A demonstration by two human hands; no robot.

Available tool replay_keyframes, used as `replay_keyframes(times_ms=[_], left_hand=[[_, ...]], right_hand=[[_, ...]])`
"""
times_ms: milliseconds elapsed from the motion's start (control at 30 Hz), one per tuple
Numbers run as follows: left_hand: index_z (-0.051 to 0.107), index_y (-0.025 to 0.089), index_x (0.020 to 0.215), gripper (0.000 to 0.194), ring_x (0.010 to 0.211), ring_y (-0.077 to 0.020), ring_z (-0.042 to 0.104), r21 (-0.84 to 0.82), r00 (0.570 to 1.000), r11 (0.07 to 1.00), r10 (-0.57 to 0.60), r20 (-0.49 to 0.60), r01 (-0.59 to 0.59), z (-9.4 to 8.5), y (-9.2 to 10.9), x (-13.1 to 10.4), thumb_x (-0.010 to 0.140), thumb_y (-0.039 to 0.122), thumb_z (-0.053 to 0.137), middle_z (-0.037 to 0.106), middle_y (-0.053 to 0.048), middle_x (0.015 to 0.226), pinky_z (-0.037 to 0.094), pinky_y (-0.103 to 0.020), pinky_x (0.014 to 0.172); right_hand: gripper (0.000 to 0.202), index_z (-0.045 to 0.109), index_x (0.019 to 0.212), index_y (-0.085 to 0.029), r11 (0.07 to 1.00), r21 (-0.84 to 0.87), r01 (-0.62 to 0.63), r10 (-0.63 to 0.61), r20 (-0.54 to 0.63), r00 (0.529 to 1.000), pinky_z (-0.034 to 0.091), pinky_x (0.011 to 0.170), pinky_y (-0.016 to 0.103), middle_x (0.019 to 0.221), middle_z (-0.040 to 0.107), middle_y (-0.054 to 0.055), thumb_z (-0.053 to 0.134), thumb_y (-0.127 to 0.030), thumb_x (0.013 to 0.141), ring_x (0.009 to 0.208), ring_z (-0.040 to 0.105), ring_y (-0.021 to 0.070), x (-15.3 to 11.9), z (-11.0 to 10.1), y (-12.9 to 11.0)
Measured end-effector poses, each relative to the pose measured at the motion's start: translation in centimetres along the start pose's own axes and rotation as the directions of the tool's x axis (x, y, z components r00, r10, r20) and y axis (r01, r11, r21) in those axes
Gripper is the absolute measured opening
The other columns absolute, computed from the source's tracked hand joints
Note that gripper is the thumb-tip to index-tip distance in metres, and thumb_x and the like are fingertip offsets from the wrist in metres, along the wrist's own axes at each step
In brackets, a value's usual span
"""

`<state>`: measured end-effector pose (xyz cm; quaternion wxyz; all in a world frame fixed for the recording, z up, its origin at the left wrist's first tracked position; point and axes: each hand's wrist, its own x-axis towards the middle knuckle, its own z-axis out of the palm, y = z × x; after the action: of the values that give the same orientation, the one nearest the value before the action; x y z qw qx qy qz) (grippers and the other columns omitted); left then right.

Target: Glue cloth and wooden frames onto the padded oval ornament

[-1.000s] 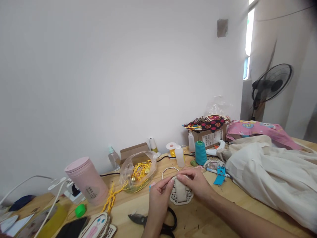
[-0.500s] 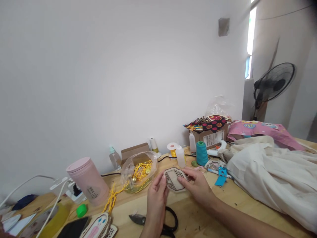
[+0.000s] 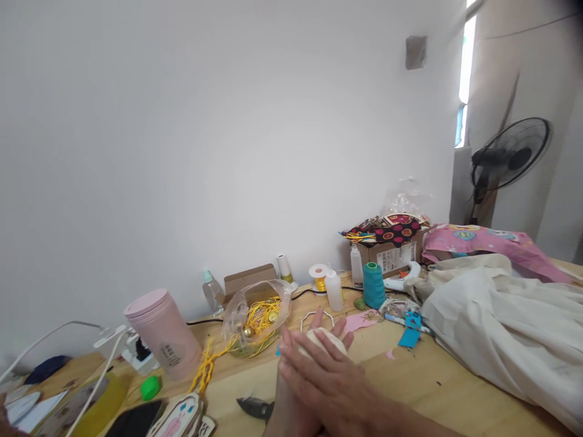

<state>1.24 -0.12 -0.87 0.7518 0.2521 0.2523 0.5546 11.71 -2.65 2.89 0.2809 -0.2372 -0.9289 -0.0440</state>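
Observation:
My left hand [image 3: 291, 397] is palm up under a pale, flat wooden piece [image 3: 335, 343], its fingertips showing beyond the far side. Across the top lies my right hand [image 3: 334, 379], fingers stretched out and flat, so the piece is sandwiched between both palms. Only a cream part of it shows between the fingers; its patterned side is not visible. Just beyond the fingertips is a thin cream outline frame [image 3: 306, 320]. The dark blade of the scissors [image 3: 255, 408] sticks out left of my left wrist, and their handles are hidden.
A pink cup [image 3: 161, 334], a bag of yellow cord [image 3: 262, 315], a white glue bottle [image 3: 334, 291] and a teal thread cone [image 3: 374, 285] stand behind. Pink felt [image 3: 362, 320] lies beyond the hands. White cloth [image 3: 483, 321] is heaped right; a phone [image 3: 136, 419] lies front left.
My right hand has moved from the piece's right edge to flat on top, covering it. My left hand has slid underneath. The piece's dark fretwork pattern no longer shows; pink felt behind is more visible.

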Motion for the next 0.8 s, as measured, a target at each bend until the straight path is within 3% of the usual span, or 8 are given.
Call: replay_keyframes(times_ms=[33,67,167,233,333,400,567,800], left_hand=[[0.009,0.053,0.127,0.049,0.13,-0.0086,-0.001,0.042,0.988,0.992,0.119,-0.102,-0.115,0.7,-1.2,0.0,0.085,0.041,0.031,0.006,0.026,0.14,0.015,-0.031,0.106],[0.008,0.049,0.129,0.051,0.13,-0.0114,-0.002,0.24,0.839,0.912,0.403,-0.365,-0.334,1.5,-2.4,0.1,0.084,0.041,0.032,0.004,0.024,0.141,0.015,-0.034,0.106],[0.01,0.047,0.129,0.066,0.128,-0.0114,-0.016,0.516,0.622,0.779,0.61,-0.491,-0.356,3.6,-5.0,0.0,0.076,0.043,0.049,-0.01,0.026,0.139,-0.002,-0.031,0.107],[0.024,0.042,0.129,0.058,0.129,-0.0116,-0.01,0.595,0.667,0.733,0.626,-0.403,-0.328,4.1,-5.1,-0.2,0.076,0.042,0.048,0.0,0.021,0.141,0.001,-0.033,0.106],[0.057,0.023,0.109,0.043,0.126,-0.0158,0.024,0.541,0.89,0.774,0.445,-0.097,-0.328,3.7,-2.8,-0.5,0.081,0.043,0.031,0.039,0.003,0.133,0.027,-0.033,0.098],[0.068,0.017,0.084,0.054,0.109,-0.0201,0.049,0.473,0.967,0.846,0.247,0.06,-0.245,3.1,-0.7,-0.7,0.081,0.047,0.024,0.065,-0.011,0.103,0.039,-0.031,0.088],[0.068,0.02,0.092,0.061,0.11,-0.0243,0.049,0.037,0.96,0.995,-0.103,0.259,0.097,2.4,1.0,-0.6,0.073,0.064,0.03,0.063,-0.01,0.108,0.034,-0.04,0.095],[0.066,0.021,0.097,0.062,0.119,-0.0246,0.039,0.091,0.994,0.996,-0.022,0.103,0.012,1.5,0.7,0.0,0.072,0.066,0.031,0.062,-0.008,0.109,0.024,-0.04,0.102]], right_hand=[[0.058,0.019,0.135,-0.013,1.0,0.0,0.011,-0.011,0.045,0.999,0.013,0.104,0.047,0.142,0.021,0.008,0.029,-0.045,0.088,0.13,0.009,0.0246,0.1,0.2,-0.1],[0.051,0.02,0.134,-0.013,1.0,0.001,0.013,-0.013,0.071,0.997,0.015,0.104,0.046,0.141,0.022,0.006,0.027,-0.038,0.09,0.13,0.01,0.0234,0.2,0.4,-0.2],[0.043,0.02,0.134,-0.015,1.0,0.001,0.001,-0.002,0.062,0.998,0.017,0.104,0.045,0.141,0.023,0.005,0.023,-0.023,0.092,0.13,0.012,0.0219,0.6,1.2,-0.2],[0.043,0.019,0.135,-0.016,0.999,0.036,-0.012,0.01,0.053,0.999,0.017,0.104,0.045,0.14,0.024,0.005,0.023,-0.023,0.092,0.13,0.012,0.0217,0.6,1.3,-0.1],[0.055,0.018,0.135,-0.013,0.99,0.133,-0.042,0.035,0.058,0.998,0.017,0.103,0.046,0.141,0.021,0.011,0.032,-0.039,0.089,0.13,0.013,0.0241,0.2,0.9,0.3],[0.067,0.014,0.136,-0.01,0.983,0.157,-0.095,0.094,0.011,0.995,0.014,0.103,0.049,0.141,0.016,0.014,0.036,-0.047,0.084,0.13,0.011,0.0269,-0.1,0.6,0.6],[0.074,0.011,0.137,-0.011,0.968,0.141,-0.209,0.223,-0.093,0.97,0.01,0.104,0.049,0.142,0.019,0.012,0.04,-0.049,0.081,0.129,0.013,0.0278,-0.7,0.8,0.8],[0.07,0.015,0.136,-0.014,0.978,0.061,-0.2,0.208,-0.174,0.963,0.016,0.102,0.051,0.14,0.022,0.013,0.037,-0.052,0.081,0.128,0.017,0.0298,-0.2,0.3,0.7]])
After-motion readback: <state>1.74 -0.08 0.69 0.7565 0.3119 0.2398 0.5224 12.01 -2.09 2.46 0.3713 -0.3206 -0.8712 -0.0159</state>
